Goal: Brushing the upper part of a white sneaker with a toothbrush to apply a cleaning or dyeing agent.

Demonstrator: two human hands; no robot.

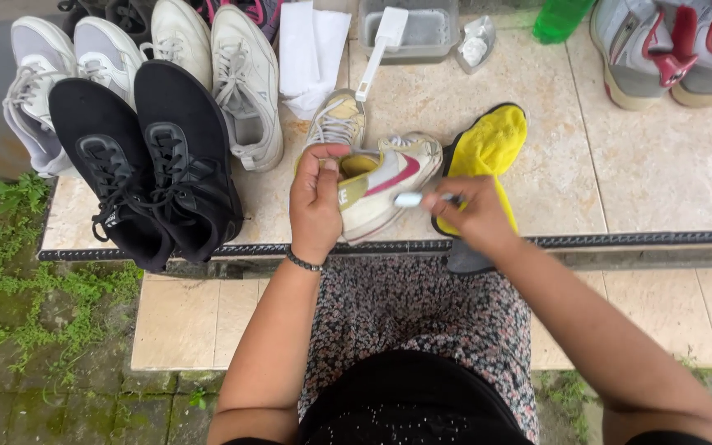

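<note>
My left hand grips a small cream sneaker with a red side mark, tilted on its side at the tiled ledge's front edge. My right hand holds a small white brush or pen-like tool whose tip touches the sneaker's side. The matching sneaker stands upright just behind it. A yellow cloth with a dark edge lies under and behind my right hand.
Black sneakers and white sneakers crowd the ledge's left. A grey tub with a white brush, folded white paper, a green bottle and grey-red shoes sit at the back. The tiled ledge ends in a dark ribbed strip.
</note>
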